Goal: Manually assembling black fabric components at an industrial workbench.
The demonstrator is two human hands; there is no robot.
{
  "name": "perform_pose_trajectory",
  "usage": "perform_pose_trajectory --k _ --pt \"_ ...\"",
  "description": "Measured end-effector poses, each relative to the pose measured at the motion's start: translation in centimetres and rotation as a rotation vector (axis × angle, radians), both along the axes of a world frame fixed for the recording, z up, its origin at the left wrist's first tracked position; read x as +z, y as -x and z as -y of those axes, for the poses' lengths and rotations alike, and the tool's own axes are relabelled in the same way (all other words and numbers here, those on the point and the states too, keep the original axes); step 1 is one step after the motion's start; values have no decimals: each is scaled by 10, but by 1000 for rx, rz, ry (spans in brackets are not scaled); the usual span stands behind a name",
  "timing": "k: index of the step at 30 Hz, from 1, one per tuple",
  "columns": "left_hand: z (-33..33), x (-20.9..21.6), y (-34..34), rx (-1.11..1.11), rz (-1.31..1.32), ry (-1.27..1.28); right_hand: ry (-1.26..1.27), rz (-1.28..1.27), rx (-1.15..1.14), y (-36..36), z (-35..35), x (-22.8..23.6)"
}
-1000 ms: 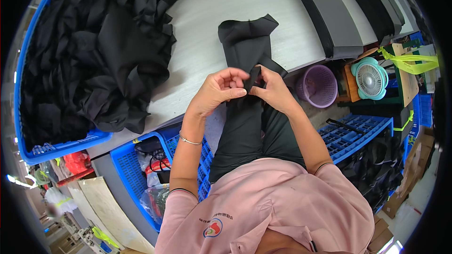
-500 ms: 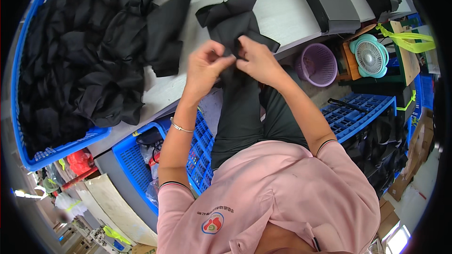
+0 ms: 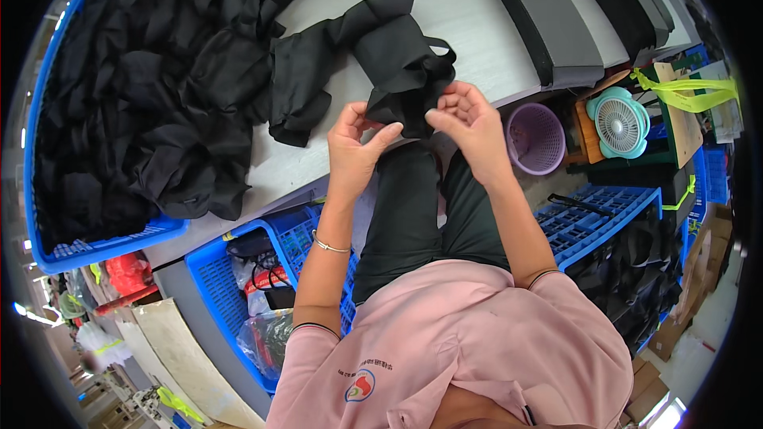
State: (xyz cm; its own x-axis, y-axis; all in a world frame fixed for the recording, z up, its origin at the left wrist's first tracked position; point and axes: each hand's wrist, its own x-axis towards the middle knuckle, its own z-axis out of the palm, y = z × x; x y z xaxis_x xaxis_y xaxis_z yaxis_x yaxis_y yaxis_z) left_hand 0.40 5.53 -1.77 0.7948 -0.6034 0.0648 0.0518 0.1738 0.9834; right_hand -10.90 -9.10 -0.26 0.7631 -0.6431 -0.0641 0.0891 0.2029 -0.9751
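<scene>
A folded black fabric piece [image 3: 391,46] lies at the table's front edge, its near end raised between my hands. My left hand [image 3: 354,147] grips the left side of that end, thumb at the lower edge and fingers partly behind the cloth. On the right side, my right hand [image 3: 475,129] pinches the cloth between thumb and curled fingers. A loop of the fabric stands up near my right fingers. Another black fabric piece [image 3: 300,83] lies to the left, touching the far end of the held one. I cannot make out seams in the dark cloth.
A blue basket [image 3: 151,230] heaped with black fabric stands at the left. Grey-and-black stacks [image 3: 548,28] lie on the table [image 3: 469,28] at the right. Below are a purple bin [image 3: 537,160], a turquoise fan [image 3: 621,123], a blue crate [image 3: 608,206] and another blue basket [image 3: 211,274].
My hands have moved apart and slightly toward me. The held cloth's near end now bunches and opens between them. The loose piece at the left has shifted right, against the held one.
</scene>
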Motion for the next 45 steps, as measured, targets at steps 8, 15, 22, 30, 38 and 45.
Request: perform_pose_trajectory --k 8,15,22,30,38,45 --pt "4 -11 -22 396 196 14 691 -242 -393 -11 26 -17" --pt "20 0 -5 391 609 -324 737 -274 -217 5 50 -15" --pt "25 16 -21 357 752 -249 1560 -459 -827 28 149 12" --pt "-9 -29 -129 496 23 88 1347 -610 -586 39 213 -4" --pt "-14 6 -102 147 -37 149 1729 -520 -686 49 171 30" --pt "-34 8 42 -487 -311 211 1674 -645 -263 107 27 -3"
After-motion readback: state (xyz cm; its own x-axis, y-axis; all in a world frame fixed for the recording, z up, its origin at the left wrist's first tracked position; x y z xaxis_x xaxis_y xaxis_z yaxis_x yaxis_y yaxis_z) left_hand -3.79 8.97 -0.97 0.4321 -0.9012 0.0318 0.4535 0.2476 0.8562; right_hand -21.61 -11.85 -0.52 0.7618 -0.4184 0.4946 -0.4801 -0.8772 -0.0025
